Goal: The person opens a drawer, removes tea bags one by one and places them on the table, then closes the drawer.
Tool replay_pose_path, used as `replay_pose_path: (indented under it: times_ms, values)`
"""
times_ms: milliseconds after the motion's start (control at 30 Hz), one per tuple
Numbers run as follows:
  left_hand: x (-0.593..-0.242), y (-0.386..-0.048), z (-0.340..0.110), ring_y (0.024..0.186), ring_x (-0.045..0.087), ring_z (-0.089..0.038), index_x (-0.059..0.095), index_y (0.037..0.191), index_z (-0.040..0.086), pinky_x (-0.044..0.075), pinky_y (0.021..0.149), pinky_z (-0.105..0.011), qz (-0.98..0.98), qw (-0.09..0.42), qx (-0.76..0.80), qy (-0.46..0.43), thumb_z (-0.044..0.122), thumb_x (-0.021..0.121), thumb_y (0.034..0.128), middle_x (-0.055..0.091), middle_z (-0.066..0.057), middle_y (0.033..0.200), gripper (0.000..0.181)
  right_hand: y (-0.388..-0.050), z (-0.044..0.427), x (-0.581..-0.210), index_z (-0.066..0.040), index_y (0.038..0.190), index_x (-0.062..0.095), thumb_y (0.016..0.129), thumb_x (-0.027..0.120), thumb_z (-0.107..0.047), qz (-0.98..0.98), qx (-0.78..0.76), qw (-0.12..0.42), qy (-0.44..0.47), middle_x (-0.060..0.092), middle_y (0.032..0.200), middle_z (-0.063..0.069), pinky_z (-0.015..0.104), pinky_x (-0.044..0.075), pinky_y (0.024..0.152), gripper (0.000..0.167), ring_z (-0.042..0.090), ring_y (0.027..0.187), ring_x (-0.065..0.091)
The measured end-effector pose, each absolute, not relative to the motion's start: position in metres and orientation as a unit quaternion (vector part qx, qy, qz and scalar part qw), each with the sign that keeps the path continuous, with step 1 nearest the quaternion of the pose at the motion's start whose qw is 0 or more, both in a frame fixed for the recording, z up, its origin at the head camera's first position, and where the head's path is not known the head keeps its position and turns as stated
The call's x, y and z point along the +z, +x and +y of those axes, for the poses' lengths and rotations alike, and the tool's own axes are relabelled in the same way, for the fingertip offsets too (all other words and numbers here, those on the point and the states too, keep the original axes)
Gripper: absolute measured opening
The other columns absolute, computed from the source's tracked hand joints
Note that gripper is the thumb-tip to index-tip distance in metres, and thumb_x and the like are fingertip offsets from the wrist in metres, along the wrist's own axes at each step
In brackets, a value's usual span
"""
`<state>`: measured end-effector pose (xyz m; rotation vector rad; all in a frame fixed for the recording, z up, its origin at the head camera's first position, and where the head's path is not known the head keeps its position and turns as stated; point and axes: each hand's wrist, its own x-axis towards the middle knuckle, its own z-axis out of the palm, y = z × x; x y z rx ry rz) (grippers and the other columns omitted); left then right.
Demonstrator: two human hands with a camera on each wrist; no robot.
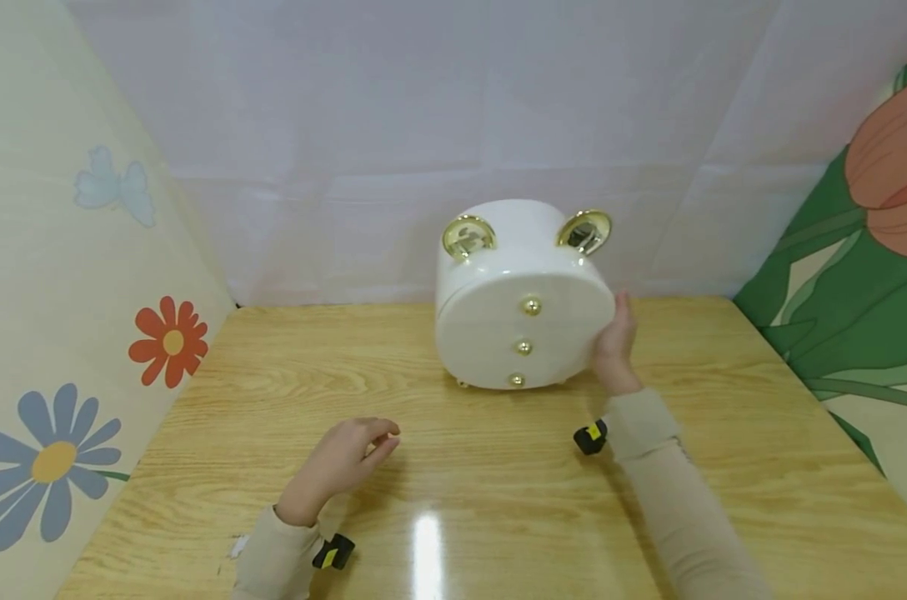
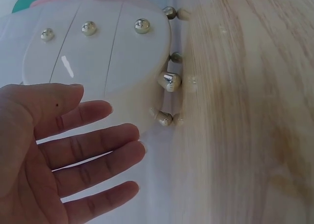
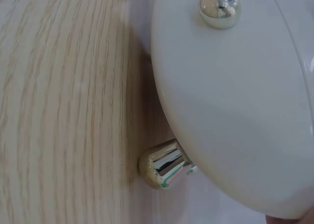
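Left hand (image 1: 341, 458): fingers released, loosely bent, front-left of white box (image 1: 483, 333). Right hand (image 1: 614, 337): extended fingers touch box's right side. Box stands on glossy wood-grain table (image 1: 318, 358); white cloth (image 1: 393, 117) behind it, floral panels (image 1: 41, 292) either side.

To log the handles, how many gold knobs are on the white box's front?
3 in a column down the white box: upper knob, middle knob, lower knob. None looks hidden.

Right fingers (image 1: 623, 307) against white box (image 1: 483, 333) on table (image 1: 311, 375).
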<state>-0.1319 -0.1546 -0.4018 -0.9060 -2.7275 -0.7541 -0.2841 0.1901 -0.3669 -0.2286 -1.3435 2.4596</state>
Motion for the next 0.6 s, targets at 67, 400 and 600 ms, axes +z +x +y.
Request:
replay_pose_path:
  times_ms: [67,400,600]
  values:
    - [-0.402,-0.132,-0.155,0.074,0.063,-0.014,0.065,0.096,0.000,0.052,0.064,-0.028,-0.916,0.086,-0.251,-0.302,0.011,0.057,0.0894,0.067,-0.007,0.088,0.016,-0.285,0.188,-0.367,-0.012,0.076,0.060,0.099,0.032,-0.036,-0.468,0.864,0.168,-0.083,0.060,0.071,-0.002,0.020,0.047,0.060,0.043,0.009,0.061,0.056]
    - [-0.401,-0.133,-0.159,0.075,0.062,-0.013,0.065,0.098,-0.001,0.052,0.065,-0.028,-0.919,0.075,-0.265,-0.283,0.013,0.055,0.0914,0.067,-0.004,0.086,0.018,-0.287,0.177,-0.367,-0.013,0.074,0.057,0.098,0.035,-0.036,-0.493,0.847,0.168,-0.103,0.058,0.068,-0.003,0.019,0.047,0.056,0.040,0.008,0.057,0.054]
    - [-0.402,-0.141,-0.163,0.077,0.061,-0.012,0.065,0.100,-0.001,0.052,0.068,-0.029,-0.905,0.080,-0.318,-0.271,0.015,0.050,0.0943,0.067,-0.006,0.089,0.023,-0.287,0.173,-0.367,-0.012,0.077,0.056,0.099,0.031,-0.038,-0.522,0.836,0.153,-0.069,0.057,0.068,-0.002,0.019,0.047,0.052,0.042,0.008,0.055,0.054]
